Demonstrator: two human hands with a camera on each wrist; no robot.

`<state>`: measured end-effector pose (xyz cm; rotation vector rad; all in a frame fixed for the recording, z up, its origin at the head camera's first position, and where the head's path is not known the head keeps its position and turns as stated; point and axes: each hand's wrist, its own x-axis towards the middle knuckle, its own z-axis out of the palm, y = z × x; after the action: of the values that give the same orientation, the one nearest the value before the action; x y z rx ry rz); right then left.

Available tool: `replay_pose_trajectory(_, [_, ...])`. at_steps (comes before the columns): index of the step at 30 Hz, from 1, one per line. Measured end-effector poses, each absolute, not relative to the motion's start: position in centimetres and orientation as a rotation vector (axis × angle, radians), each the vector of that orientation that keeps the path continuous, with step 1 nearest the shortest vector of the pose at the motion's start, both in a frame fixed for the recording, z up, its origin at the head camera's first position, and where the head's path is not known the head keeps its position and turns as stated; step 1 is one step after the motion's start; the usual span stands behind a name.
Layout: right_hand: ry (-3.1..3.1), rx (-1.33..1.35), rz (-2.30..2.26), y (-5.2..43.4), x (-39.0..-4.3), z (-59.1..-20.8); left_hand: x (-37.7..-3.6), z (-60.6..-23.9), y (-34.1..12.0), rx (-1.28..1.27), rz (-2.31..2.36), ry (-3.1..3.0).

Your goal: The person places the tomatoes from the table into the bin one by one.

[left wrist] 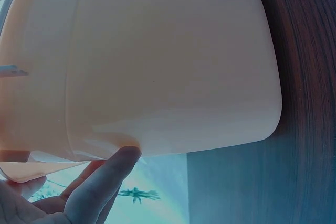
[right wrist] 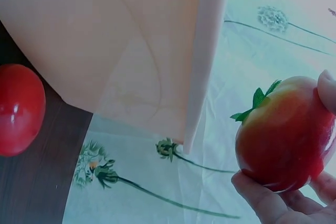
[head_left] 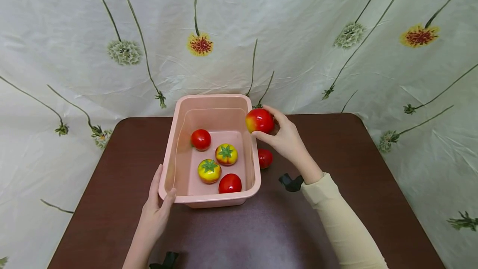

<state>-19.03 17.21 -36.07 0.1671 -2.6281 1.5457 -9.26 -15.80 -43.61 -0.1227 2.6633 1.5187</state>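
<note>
A pink plastic tub (head_left: 175,144) sits on the dark wooden table (head_left: 354,161). Inside lie two red tomatoes (head_left: 201,139) (head_left: 230,183) and two yellow-red ones (head_left: 226,154) (head_left: 209,170). My right hand (head_left: 285,136) grips a red-yellow tomato (head_left: 259,120) (right wrist: 286,135) just above the tub's right rim. Another red tomato (head_left: 265,157) (right wrist: 18,108) lies on the table against the tub's right wall, below that hand. My left hand (head_left: 157,209) holds the tub's near-left corner, thumb (left wrist: 107,179) on the rim, fingers along the outer wall (left wrist: 173,66).
A floral cloth (head_left: 336,32) hangs behind the table and over its sides. Black wrist-camera mounts (head_left: 291,182) (head_left: 166,260) show near each forearm. Bare tabletop stretches to the right of the tub and in front of it.
</note>
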Motion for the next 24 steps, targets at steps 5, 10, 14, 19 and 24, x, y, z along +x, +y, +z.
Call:
replay_pose_trajectory(5, [-2.666,0.235,1.483,16.6,-19.0,-35.8,-9.3,-43.6,-15.8,-0.118,1.527,2.663])
replay_pose_trajectory(10, [-2.701,0.299,1.446,15.8,-19.0,-35.7,-9.3,-43.8,-16.0,-0.110,1.535,2.667])
replay_pose_trajectory(14, [-2.736,0.369,1.413,15.2,-19.0,-35.8,-9.3,-43.8,-16.0,-0.119,1.526,2.658])
replay_pose_trajectory(19, [-2.797,0.474,1.380,14.4,-19.0,-36.1,-9.3,-43.6,-15.9,-0.123,1.519,2.653])
replay_pose_trajectory(24, [-2.839,0.569,1.351,14.0,-18.9,-36.3,-9.3,-43.6,-15.8,-0.129,1.514,2.648])
